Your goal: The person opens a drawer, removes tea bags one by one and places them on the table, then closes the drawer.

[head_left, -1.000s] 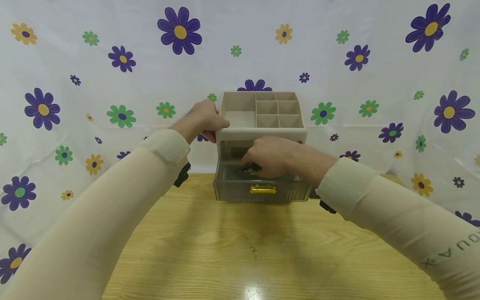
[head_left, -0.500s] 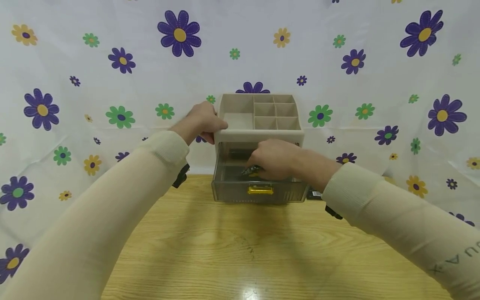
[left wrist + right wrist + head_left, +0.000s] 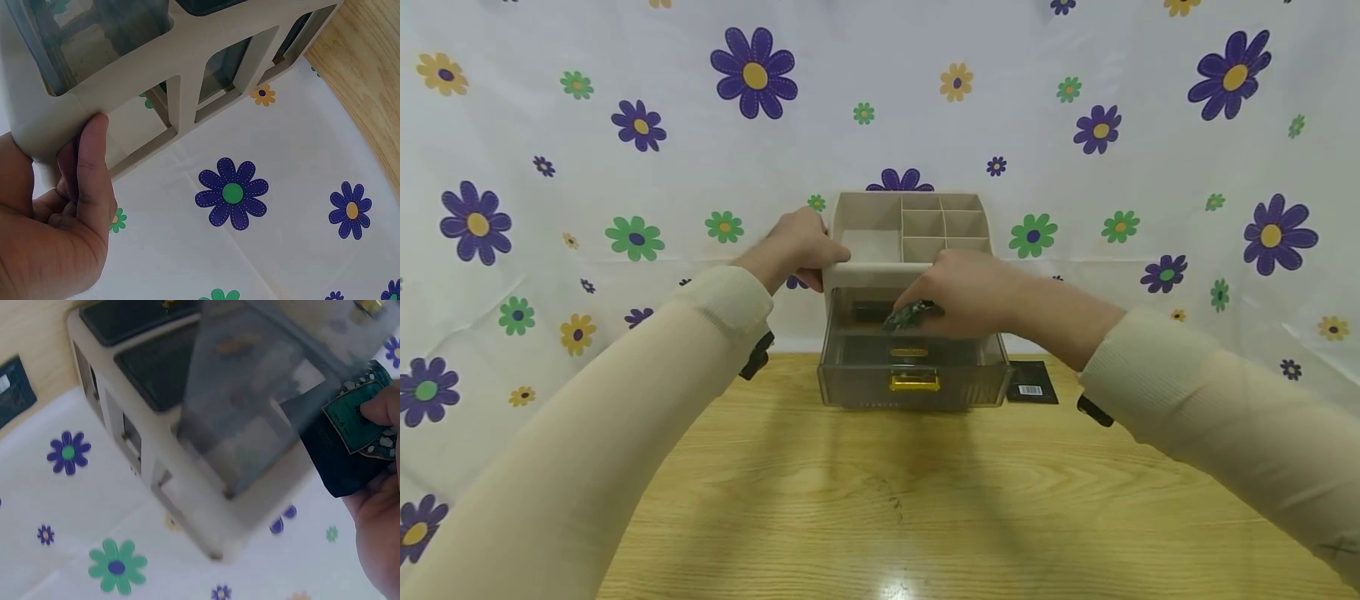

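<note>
A beige desktop organizer [image 3: 880, 275] stands against the patterned cloth, its smoky see-through upper drawer [image 3: 857, 387] pulled out by a gold handle side. My left hand [image 3: 801, 242] grips the organizer's top left edge; in the left wrist view the fingers [image 3: 94, 150] curl under that edge. Above the drawer, my right hand [image 3: 973, 292] pinches a small dark green packet [image 3: 350, 425] with a pale floral print and a lighter green label. The thumb [image 3: 381, 406] presses on its front in the right wrist view. In the head view the packet [image 3: 910, 317] is partly hidden by the fingers.
A flat black packet [image 3: 1032, 383] with a white barcode label lies on the wooden table [image 3: 887, 483] right of the organizer. Divided open compartments [image 3: 943, 223] form the organizer's top. White cloth [image 3: 685, 150] with printed flowers hangs behind.
My right hand has risen from inside the drawer, bringing the dark green packet up with it. The left hand keeps its grip on the organizer. More of the black packet shows.
</note>
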Action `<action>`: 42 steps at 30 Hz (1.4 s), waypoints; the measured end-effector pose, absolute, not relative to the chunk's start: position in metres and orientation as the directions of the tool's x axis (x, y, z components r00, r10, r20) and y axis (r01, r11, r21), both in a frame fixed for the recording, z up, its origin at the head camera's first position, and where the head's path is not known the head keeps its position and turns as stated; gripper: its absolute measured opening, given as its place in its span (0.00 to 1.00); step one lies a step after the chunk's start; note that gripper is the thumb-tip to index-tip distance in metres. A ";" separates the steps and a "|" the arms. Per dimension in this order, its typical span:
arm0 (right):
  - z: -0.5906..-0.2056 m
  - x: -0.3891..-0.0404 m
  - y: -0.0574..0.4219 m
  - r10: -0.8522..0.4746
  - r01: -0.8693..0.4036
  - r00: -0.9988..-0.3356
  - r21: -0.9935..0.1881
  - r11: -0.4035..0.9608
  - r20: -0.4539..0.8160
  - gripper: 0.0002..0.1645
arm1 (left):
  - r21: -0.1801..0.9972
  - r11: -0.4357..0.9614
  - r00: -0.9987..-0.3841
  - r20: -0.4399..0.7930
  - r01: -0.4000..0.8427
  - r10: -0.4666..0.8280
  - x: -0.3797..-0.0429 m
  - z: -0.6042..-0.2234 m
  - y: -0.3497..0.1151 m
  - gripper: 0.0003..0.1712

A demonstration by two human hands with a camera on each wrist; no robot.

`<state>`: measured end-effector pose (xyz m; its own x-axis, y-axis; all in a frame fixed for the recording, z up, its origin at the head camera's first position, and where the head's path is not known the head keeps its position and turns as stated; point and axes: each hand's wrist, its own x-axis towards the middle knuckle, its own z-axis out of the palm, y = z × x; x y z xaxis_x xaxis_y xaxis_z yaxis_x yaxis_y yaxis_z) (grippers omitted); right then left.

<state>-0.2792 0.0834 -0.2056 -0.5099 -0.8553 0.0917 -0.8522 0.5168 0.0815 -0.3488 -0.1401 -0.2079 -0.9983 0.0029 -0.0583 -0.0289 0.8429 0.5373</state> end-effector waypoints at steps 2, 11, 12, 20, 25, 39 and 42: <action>-0.197 -0.278 0.089 -0.844 -0.842 -0.524 0.083 0.534 0.116 0.20 | 0.534 0.845 -0.998 -0.056 -0.029 0.001 -0.348 -0.208 -0.140 0.16; -0.168 -0.280 0.125 -0.778 -0.784 -0.587 0.084 0.615 0.223 0.20 | 0.537 0.843 -0.999 -0.051 -0.022 0.007 -0.349 -0.208 -0.140 0.16; -0.166 -0.281 0.130 -0.768 -0.773 -0.598 0.086 0.628 0.231 0.20 | 0.539 0.842 -0.999 -0.052 -0.023 0.006 -0.349 -0.209 -0.140 0.16; -0.159 -0.292 0.173 -0.670 -0.686 -0.676 0.071 0.724 0.308 0.17 | 0.535 0.845 -0.999 -0.050 -0.022 0.006 -0.350 -0.209 -0.139 0.16; -0.159 -0.300 0.197 -0.580 -0.586 -0.759 0.077 0.807 0.296 0.18 | 0.529 0.849 -0.999 -0.050 -0.021 0.006 -0.350 -0.209 -0.139 0.15; -0.209 -0.331 0.263 -0.431 -0.430 -0.890 0.044 0.902 0.151 0.18 | 0.541 0.841 -0.998 -0.057 -0.022 0.011 -0.350 -0.210 -0.141 0.17; -0.226 -0.333 0.271 -0.404 -0.404 -0.908 0.018 0.914 0.110 0.17 | 0.549 0.836 -0.998 -0.059 -0.018 0.017 -0.349 -0.209 -0.141 0.18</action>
